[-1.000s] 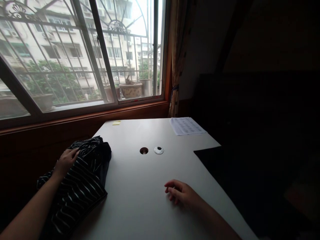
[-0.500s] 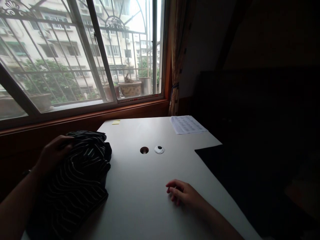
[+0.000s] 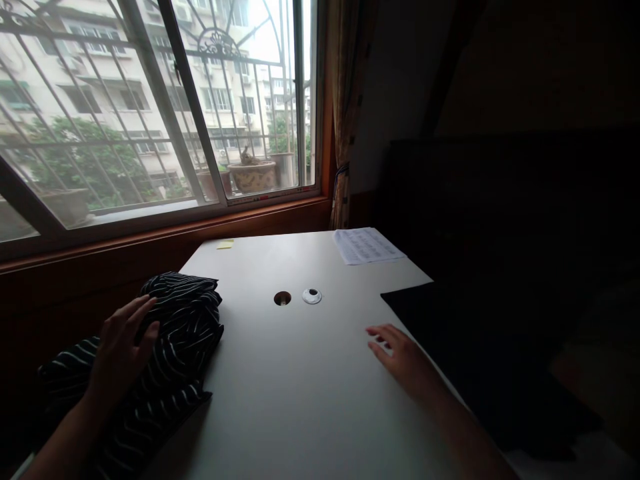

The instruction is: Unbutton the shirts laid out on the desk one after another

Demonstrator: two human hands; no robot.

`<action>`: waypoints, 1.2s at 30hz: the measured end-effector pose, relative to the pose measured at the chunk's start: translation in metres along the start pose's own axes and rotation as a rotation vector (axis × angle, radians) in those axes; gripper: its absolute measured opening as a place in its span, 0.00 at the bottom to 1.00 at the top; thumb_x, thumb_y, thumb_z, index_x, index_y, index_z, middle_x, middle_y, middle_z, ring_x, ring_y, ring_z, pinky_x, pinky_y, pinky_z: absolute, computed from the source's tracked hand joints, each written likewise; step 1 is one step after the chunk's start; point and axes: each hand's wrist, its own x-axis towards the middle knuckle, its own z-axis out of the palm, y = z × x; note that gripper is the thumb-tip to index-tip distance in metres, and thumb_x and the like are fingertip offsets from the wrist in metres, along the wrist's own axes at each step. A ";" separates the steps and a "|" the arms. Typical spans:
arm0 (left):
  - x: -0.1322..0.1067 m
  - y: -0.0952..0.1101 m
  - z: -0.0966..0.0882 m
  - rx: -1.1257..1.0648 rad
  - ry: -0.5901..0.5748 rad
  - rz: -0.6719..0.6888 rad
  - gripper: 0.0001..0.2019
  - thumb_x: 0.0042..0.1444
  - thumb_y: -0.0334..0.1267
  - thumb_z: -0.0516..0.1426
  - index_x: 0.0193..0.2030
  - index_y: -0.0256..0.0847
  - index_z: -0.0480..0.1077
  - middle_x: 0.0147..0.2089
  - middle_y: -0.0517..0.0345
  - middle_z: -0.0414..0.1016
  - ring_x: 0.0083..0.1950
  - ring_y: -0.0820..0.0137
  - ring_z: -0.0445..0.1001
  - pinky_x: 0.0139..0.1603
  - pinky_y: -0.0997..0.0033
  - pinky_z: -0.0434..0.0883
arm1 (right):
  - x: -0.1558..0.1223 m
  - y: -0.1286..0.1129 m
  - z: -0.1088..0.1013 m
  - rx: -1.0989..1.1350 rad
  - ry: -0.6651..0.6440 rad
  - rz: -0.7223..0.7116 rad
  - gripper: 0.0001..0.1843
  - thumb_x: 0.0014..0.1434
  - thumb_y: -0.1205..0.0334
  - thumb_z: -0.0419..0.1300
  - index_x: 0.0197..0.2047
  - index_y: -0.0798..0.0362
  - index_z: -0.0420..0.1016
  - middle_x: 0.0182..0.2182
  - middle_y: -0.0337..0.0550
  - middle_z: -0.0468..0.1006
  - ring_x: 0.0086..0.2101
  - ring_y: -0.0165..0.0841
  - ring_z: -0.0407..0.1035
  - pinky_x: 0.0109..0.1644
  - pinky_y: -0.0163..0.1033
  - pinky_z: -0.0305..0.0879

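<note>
Far left: the left hand (image 3: 123,347) lies palm down on a black shirt with thin white stripes (image 3: 185,313). Its fingers are spread and laid flat on the cloth, and it pinches or lifts nothing.

The shirt sits at the left edge of the white table (image 3: 300,400), bunched in a loose heap, with part of it trailing off the near left corner. It is neither smoothed out nor laid in neat layers, and no sleeve or collar can be told apart. By its present lie, the handling of the shirt is judged barely begun.

Behind it, a small yellow note (image 3: 225,245) lies by the far edge, below the barred window (image 3: 150,100).

Centre: a round cable hole (image 3: 283,298) is in the table top, and its white cap (image 3: 312,296) lies just beside it.

Far right corner: a printed sheet of paper (image 3: 366,245) lies flat.

Right: the right hand (image 3: 403,357) rests on the bare table top near the right edge, well apart from the shirt. Its fingers are extended and slightly parted, and it holds nothing.
</note>
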 end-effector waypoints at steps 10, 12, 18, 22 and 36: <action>-0.030 0.095 -0.009 -0.426 -0.221 0.475 0.25 0.62 0.23 0.53 0.64 0.44 0.65 0.61 0.49 0.70 0.66 0.54 0.65 0.64 0.45 0.68 | -0.054 0.141 -0.037 -0.696 0.056 0.306 0.43 0.56 0.33 0.52 0.64 0.55 0.68 0.63 0.59 0.66 0.60 0.61 0.61 0.56 0.66 0.64; -0.036 0.114 0.003 -0.453 -0.289 0.527 0.25 0.61 0.21 0.52 0.63 0.43 0.66 0.61 0.50 0.70 0.67 0.55 0.63 0.65 0.45 0.67 | -0.063 0.154 -0.036 -0.731 0.060 0.236 0.42 0.58 0.34 0.50 0.65 0.54 0.67 0.64 0.56 0.66 0.61 0.59 0.60 0.58 0.65 0.63; -0.048 0.164 0.036 -0.515 -0.418 0.595 0.26 0.57 0.18 0.51 0.60 0.42 0.68 0.59 0.52 0.72 0.67 0.59 0.63 0.69 0.46 0.64 | -0.064 0.175 -0.039 -0.801 0.155 -0.095 0.30 0.65 0.52 0.45 0.58 0.66 0.72 0.59 0.62 0.72 0.58 0.50 0.66 0.61 0.56 0.65; -0.058 0.172 0.048 -0.498 -0.434 0.554 0.26 0.58 0.19 0.51 0.60 0.45 0.68 0.60 0.52 0.72 0.68 0.58 0.62 0.68 0.45 0.65 | -0.059 0.180 -0.036 -0.807 0.148 -0.209 0.27 0.67 0.60 0.43 0.56 0.67 0.74 0.56 0.61 0.75 0.58 0.46 0.68 0.61 0.51 0.68; -0.071 0.161 0.064 -0.384 -0.461 0.563 0.22 0.65 0.30 0.55 0.64 0.51 0.66 0.65 0.55 0.67 0.69 0.58 0.60 0.67 0.47 0.65 | -0.030 0.042 0.028 -0.546 0.050 -0.459 0.23 0.65 0.71 0.48 0.60 0.60 0.72 0.57 0.53 0.75 0.57 0.39 0.70 0.60 0.46 0.70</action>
